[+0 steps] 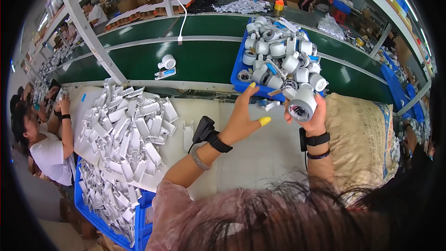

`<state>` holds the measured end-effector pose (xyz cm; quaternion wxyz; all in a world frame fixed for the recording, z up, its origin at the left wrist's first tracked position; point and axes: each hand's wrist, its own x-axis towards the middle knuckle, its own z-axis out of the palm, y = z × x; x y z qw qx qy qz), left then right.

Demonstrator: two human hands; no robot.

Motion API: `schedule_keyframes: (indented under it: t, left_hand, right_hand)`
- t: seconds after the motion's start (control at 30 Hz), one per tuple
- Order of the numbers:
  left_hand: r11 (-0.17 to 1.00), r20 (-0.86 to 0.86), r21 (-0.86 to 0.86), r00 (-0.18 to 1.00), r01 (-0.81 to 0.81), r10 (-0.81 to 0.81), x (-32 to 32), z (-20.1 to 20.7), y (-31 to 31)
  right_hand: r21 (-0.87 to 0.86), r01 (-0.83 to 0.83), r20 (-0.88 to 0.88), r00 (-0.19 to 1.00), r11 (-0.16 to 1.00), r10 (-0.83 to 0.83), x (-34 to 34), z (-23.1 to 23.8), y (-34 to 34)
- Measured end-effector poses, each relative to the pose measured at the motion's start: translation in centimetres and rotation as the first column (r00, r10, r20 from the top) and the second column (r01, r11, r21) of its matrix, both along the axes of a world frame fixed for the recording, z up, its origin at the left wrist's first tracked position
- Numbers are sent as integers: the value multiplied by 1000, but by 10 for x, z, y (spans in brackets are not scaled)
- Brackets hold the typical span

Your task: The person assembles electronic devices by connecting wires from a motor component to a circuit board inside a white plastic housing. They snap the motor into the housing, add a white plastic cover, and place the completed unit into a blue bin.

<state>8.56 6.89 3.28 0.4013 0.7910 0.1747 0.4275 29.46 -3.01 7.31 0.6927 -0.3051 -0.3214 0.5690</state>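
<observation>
My right hand [317, 117] is closed round a white round plastic housing [303, 104], whose grey rim and dark inside with small wires face me. My left hand [243, 117] is open and holds nothing. Its thumb and forefinger are spread and carry yellow finger covers. A blue bin [239, 67] heaped with similar white housings [291, 64] and blue parts stands just beyond both hands. A small whitish part [269, 105] lies on the worktop between them.
White plastic brackets [130, 125] lie piled at the left, spilling toward a blue crate [86, 200] full of more. One bracket [187, 132] lies apart. A woven sack [357, 135] stands at the right. A housing [167, 62] sits on the green conveyor [204, 69]. A person [51, 144] works at left.
</observation>
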Motion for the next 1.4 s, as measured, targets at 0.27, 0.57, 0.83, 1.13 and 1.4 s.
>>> schedule_keyframes:
  t: [0.27,0.57,0.83,1.13,1.4]
  left_hand:
    - [942,-61,333,998,34,-15,-27,-14,-11]
    - [878,149,-446,981,176,-121,-48,-14,-32]
    - [731,-236,-682,947,-1,-219,-44,-11,-37]
    - [621,48,-737,938,265,-343,-48,-54,-27]
    - [520,116,-810,943,271,-312,-53,-38,-31]
  right_hand:
    - [5,-181,-34,983,983,181,2,-47,-16]
    - [-190,-143,-13,990,971,144,-5,-72,-35]
    - [-283,-73,-91,995,956,49,-27,-64,-30]
    - [-283,10,-98,994,959,-40,-24,-62,-42]
    - [-272,29,96,995,962,-3,-19,-65,-47]
